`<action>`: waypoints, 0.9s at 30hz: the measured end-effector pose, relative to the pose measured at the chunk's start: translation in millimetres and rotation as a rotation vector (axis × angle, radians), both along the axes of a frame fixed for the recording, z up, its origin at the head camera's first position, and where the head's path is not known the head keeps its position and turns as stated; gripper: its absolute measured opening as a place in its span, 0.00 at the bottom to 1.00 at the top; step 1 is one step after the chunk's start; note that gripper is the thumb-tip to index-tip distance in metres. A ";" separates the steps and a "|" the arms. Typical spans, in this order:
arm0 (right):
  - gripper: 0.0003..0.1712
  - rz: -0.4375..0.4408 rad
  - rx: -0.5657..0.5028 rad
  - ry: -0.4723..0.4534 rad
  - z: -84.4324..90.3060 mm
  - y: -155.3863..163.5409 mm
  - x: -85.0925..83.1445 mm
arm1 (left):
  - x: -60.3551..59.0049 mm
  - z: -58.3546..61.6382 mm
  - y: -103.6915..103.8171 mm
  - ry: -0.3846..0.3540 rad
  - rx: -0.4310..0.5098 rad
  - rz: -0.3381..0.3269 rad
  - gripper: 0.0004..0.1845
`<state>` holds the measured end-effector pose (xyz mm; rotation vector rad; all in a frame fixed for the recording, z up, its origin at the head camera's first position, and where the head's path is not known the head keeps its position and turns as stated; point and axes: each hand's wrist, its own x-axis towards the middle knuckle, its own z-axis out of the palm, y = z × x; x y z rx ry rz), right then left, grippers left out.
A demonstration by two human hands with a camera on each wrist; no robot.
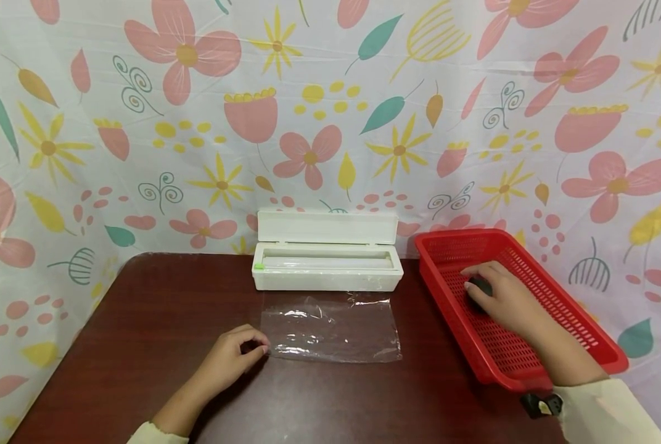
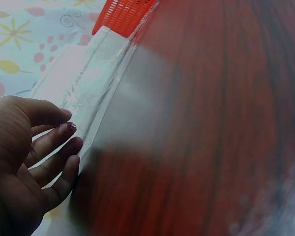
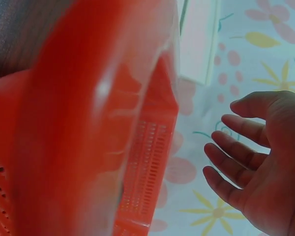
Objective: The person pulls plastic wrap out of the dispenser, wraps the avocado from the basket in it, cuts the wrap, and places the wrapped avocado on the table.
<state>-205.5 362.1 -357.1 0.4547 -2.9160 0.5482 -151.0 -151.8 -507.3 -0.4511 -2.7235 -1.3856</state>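
Our left hand point(image 1: 236, 354) reaches forward from the lower left, forearm angled up and to the right, a pale cuff at the wrist. Its fingers point(image 2: 54, 142) are loosely curled, the tips close together and turned down. Our right hand point(image 1: 499, 296) stretches forward on the right, palm down, forearm running back to a pale sleeve. Its fingers point(image 3: 236, 152) show relaxed and slightly bent, a little apart from one another.

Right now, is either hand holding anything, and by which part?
Left hand touches the film sheet's left edge; right hand rests open on a dark object.
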 end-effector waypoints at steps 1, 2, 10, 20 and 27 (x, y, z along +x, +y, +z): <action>0.19 0.000 -0.004 0.000 0.3 0.2 -0.7 | -0.1 -0.1 0.2 0.000 0.000 0.001 0.06; 0.19 0.001 -0.006 0.001 0.5 0.5 -1.5 | -0.2 -0.2 0.3 -0.002 -0.001 0.002 0.06; 0.18 -0.022 0.003 -0.022 1.3 3.5 -10.7 | -0.2 -0.6 -0.5 -0.016 0.004 -0.010 0.06; 0.19 -0.015 0.024 -0.080 3.9 10.2 -18.9 | -0.1 0.3 0.1 -0.004 -0.003 -0.010 0.04; 0.20 -0.003 0.023 -0.109 5.9 16.5 -21.9 | 0.2 -0.1 0.4 0.009 -0.015 0.003 0.02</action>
